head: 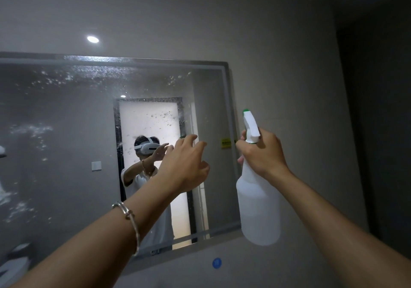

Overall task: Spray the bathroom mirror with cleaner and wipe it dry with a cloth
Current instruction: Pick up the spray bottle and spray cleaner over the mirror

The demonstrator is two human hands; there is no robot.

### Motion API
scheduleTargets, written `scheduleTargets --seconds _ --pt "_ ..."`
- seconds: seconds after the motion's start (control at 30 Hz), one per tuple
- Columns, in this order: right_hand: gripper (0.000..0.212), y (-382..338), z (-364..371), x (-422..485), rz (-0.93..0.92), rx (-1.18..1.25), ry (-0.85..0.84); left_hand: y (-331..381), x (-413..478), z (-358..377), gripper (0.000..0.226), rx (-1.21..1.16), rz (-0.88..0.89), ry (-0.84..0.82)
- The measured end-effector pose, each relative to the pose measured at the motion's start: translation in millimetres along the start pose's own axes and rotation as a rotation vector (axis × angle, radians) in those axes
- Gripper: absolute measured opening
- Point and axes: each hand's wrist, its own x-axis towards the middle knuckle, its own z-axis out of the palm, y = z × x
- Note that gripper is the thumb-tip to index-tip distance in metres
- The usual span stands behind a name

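Glass mirror [66,114], probably wet-speckled, behind left hand [186,165]; right hand [262,154] grips bottle [258,203].

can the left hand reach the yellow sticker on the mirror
Probably yes. The left hand is empty, held up before the mirror just left of the yellow sticker, nothing between them; the spray bottle in the right hand is further right.
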Motion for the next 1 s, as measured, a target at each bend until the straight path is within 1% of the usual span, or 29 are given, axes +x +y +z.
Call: scheduleTargets --seconds 0.13,0.23,0.37,0.63,0.83,1.0 --pt "0.006 9 -2 -1 0.021 -0.035 -0.004 6 -2 5 0.053 -0.016 0.011 -0.014" --pt "0.005 18 -2 -4 0.043 -0.025 -0.010 8 -4 10 0.055 -0.018 0.019 -0.026" --pt "0.009 26 0 -6 0.092 -0.004 -0.030 10 -5 12 0.056 -0.016 0.012 -0.024" --pt "0.004 33 2 -19 0.143 -0.071 -0.095 11 -11 19 0.057 -0.018 0.017 -0.032" --pt "0.009 35 7 -25 0.149 -0.033 -0.149 10 -17 29 0.058 -0.046 0.006 -0.057" --pt "0.006 33 15 -30 0.181 -0.021 -0.131 3 -26 34 0.059 -0.043 -0.009 -0.087"
